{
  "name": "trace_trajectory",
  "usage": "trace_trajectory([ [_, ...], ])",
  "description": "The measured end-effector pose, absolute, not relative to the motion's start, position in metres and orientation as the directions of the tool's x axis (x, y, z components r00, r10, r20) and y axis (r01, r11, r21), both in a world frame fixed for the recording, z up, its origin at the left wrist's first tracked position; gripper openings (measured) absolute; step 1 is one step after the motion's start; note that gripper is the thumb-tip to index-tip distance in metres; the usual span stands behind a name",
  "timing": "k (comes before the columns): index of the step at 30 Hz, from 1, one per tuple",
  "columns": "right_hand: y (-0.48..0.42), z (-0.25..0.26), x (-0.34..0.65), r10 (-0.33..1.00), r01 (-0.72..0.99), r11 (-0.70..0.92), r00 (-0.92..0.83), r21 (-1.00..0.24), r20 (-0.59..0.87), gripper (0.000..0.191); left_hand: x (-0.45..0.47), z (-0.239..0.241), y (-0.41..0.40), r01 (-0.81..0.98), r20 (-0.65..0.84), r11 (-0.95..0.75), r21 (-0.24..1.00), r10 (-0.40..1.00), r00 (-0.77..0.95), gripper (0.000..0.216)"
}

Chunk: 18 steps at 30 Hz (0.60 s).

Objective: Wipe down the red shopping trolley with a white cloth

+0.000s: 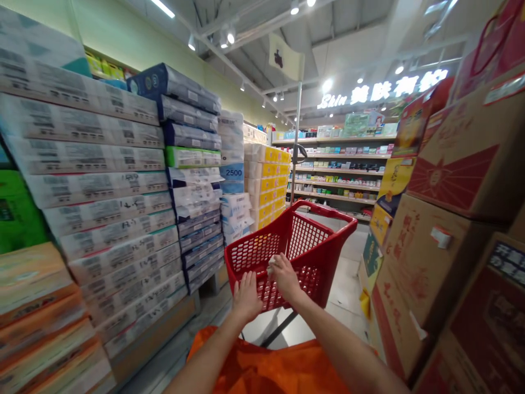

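Note:
A red plastic shopping cart [334, 249] with perforated walls stands right in front of me. My left hand [247, 298] is at its near side, fingers stretched out and nothing in them. Whether those fingers touch the cart wall, I cannot tell. My right hand [286, 280] is bent at the near wall, its fingers closed around a small crumpled white piece of cloth or tissue [270, 265]. Most of that white piece is hidden by the fingers. Through the cart's holes I cannot make out any contents.
Tall stacks of wrapped packs [110, 158] line the left side. Cardboard boxes [430, 262] are piled along the right. Beyond the cart rises a metal pole with a pale flag [285, 57]. Stocked shelves [336, 169] stand at the back, past a pale tiled floor [350, 273].

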State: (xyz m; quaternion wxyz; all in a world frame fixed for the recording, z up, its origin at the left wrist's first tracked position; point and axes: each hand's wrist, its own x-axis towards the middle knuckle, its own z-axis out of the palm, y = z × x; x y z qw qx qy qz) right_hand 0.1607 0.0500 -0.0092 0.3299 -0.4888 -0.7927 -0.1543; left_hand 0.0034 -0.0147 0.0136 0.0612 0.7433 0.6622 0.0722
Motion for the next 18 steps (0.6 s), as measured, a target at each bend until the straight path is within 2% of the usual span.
trace_trajectory([
  [3, 0.051, -0.009, 0.166, 0.660, 0.853, 0.519, -0.358, -0.056, 0.661, 0.029, -0.001, 0.014, -0.015, 0.958, 0.017, -0.197, 0.210, 0.980, 0.198, 0.074],
  [8, 0.050, 0.004, 0.193, 0.711, 0.900, 0.411, -0.219, -0.143, 0.668, 0.024, -0.004, 0.010, -0.015, 0.986, 0.009, -0.131, 0.102, 0.991, 0.131, 0.077],
  [14, 0.023, -0.006, 0.165, 0.650, 0.823, 0.561, -0.373, -0.088, 0.662, 0.026, 0.020, 0.009, -0.020, 0.945, 0.025, -0.318, 0.075, 0.948, 0.317, 0.072],
  [16, 0.018, -0.003, 0.177, 0.662, 0.826, 0.553, -0.355, -0.111, 0.660, 0.026, 0.018, 0.012, -0.017, 0.925, 0.045, -0.370, 0.083, 0.929, 0.367, 0.068],
  [18, 0.017, 0.001, 0.195, 0.688, 0.842, 0.520, -0.312, -0.145, 0.655, 0.026, 0.013, 0.015, -0.012, 0.943, 0.036, -0.325, 0.069, 0.946, 0.323, 0.065],
])
